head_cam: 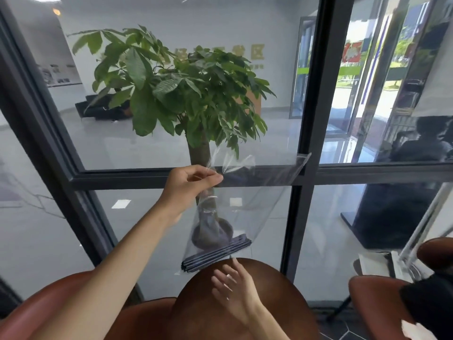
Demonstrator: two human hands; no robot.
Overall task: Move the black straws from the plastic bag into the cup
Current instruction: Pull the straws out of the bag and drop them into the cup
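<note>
The left hand (193,180) is raised, thumb and fingers pinching the upper edge of the bag (235,207) so that it hangs in the air. The right hand (235,288) is below the bag, palm up, fingers spread and relaxed, holding nothing; its fingertips reach up near the bag's lower edge, though actual contact cannot be made out. The straws (217,255) lie bundled along the bottom of the bag, slanting up to the right. The bag's far upper corner stretches away to the right. Under the bag and the right hand is a round brown worktop (203,312). Brown chairs (377,305) flank the worktop on both sides. Behind the bag stands a glass wall with a dark frame (311,119), and beyond the glass a leafy plant (176,87).
</note>
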